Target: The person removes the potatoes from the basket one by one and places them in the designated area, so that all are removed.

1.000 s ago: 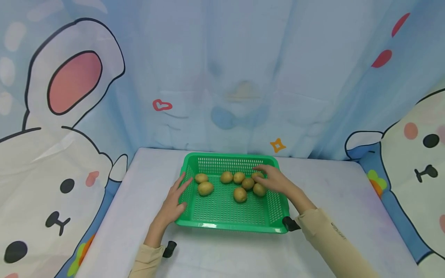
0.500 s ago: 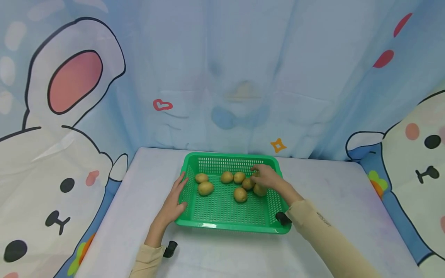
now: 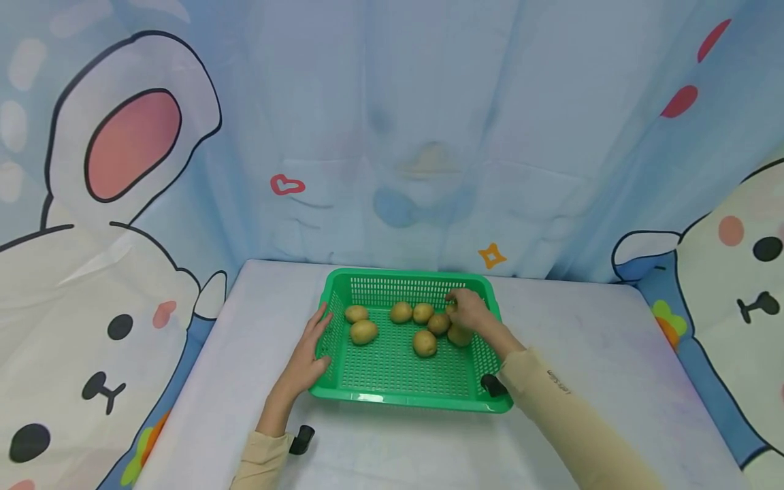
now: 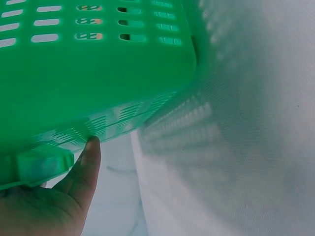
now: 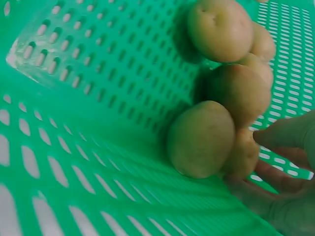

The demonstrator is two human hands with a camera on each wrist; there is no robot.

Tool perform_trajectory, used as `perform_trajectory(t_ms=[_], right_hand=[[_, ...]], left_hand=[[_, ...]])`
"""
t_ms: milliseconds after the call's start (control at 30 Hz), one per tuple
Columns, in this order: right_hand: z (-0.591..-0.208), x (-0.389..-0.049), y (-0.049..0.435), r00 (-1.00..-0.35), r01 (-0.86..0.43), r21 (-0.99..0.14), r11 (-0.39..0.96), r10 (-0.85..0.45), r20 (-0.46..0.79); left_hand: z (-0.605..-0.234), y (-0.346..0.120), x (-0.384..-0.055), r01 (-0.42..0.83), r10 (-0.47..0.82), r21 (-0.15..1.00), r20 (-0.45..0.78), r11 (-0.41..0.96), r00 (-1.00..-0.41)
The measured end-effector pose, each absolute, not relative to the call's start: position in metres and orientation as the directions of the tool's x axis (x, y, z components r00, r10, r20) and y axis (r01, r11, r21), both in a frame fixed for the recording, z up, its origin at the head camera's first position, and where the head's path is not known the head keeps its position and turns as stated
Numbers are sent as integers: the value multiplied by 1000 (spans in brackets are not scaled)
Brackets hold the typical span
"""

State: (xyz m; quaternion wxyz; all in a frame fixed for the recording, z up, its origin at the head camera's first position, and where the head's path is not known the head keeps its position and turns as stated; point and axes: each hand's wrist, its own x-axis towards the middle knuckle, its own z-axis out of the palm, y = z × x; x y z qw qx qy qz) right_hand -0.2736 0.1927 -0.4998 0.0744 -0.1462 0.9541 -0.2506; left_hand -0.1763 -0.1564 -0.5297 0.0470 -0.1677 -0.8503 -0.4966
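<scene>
A green plastic basket (image 3: 404, 396) holds several potatoes. Along its left side my left hand (image 3: 301, 361) rests on the rim, fingers straight and spread. The left wrist view shows one finger (image 4: 87, 169) against the basket's outer wall. At the back right corner inside the basket, my right hand (image 3: 470, 313) pinches a potato (image 5: 243, 155) between thumb and fingers; the head view mostly hides that potato. Touching it is a larger potato (image 5: 203, 140), nearest the right wall. Two potatoes, one of them a big one (image 3: 364, 332), lie apart on the left.
The basket stands on a table with a white cloth (image 3: 588, 340). Behind it hangs a light blue curtain (image 3: 343, 224) with cartoon rabbits. A black strap end (image 3: 493, 385) at my right wrist hangs over the basket's front right corner.
My right hand has shifted slightly left and lower onto the back right potato, its fingers closing round it. The left hand's fingers have drawn slightly back onto the rim. The other potatoes stay put.
</scene>
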Motion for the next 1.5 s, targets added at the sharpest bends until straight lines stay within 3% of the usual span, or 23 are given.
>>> perform_trajectory(t_ms=[300,600,1067,1267,1500], right_hand=[[-510,-273,195,-974,-198,-435,878,-226,-13],[-508,-265,194,-976,-197,-435,879,-219,-1],[-482,-264,199,-916,-396,-530,750,-365,167],[-459,-264,207,-925,-356,-567,743,-366,101],[-434,-261,230,-946,-240,-710,662,-323,19]], left_hand=[[-530,-152,-179,339,250,832,249,439,-936],[-530,-148,-180,325,242,838,238,438,-941],[-532,-152,-178,311,223,839,232,446,-947],[-534,-154,-177,315,222,834,236,453,-946],[-532,-155,-175,314,216,830,238,461,-947]])
